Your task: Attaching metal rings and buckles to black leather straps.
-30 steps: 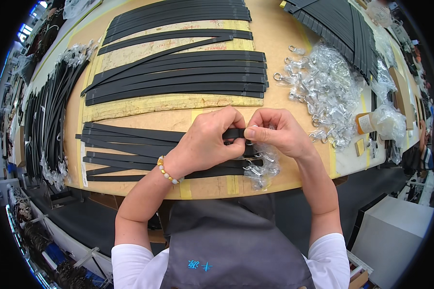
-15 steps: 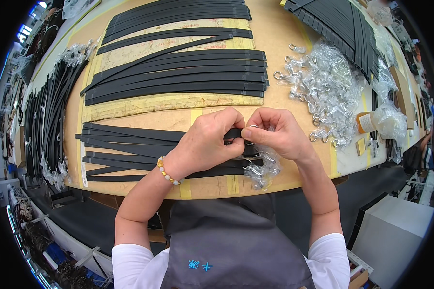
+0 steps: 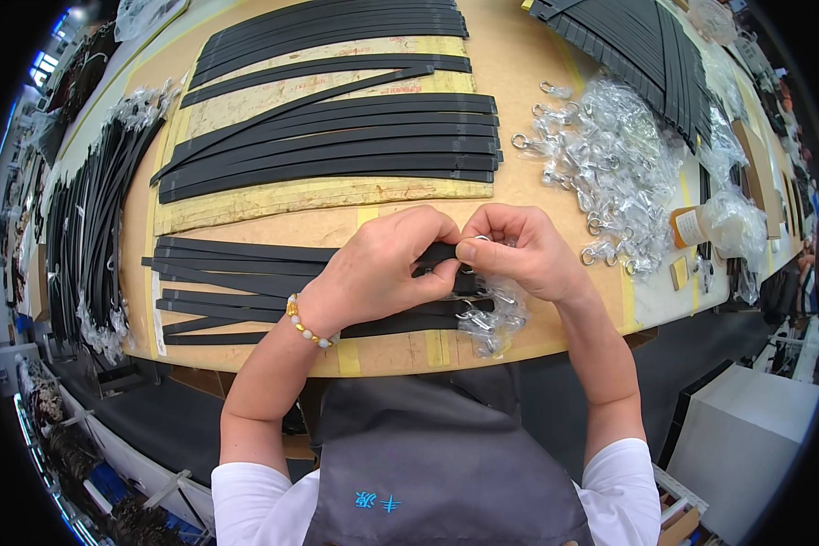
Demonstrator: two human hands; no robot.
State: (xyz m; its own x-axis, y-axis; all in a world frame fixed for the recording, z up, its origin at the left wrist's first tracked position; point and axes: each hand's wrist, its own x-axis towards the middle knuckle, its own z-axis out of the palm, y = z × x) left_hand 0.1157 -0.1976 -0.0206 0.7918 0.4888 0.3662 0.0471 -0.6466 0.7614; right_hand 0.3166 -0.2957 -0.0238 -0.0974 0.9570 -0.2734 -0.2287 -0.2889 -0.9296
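Near the table's front edge my two hands meet, their fingertips almost touching. My left hand, with a beaded bracelet at its wrist, is closed around the end of a black strap. Thumb and forefinger of my right hand pinch a small metal clasp at that strap's end; fingers cover most of it. Below them lie clasps in clear plastic wrap, beside the ends of other straps. Several black straps extend leftward under my left hand and forearm.
Beyond my hands, rows of black straps lie on a yellowed board. Wrapped metal clasps are heaped at right, near an amber bottle. More straps hang in a bundle at left and lie stacked at far right.
My left hand and wrist have shifted slightly left and down, and its fingers sit lower over the strap end. My right hand keeps its pinch almost in place.
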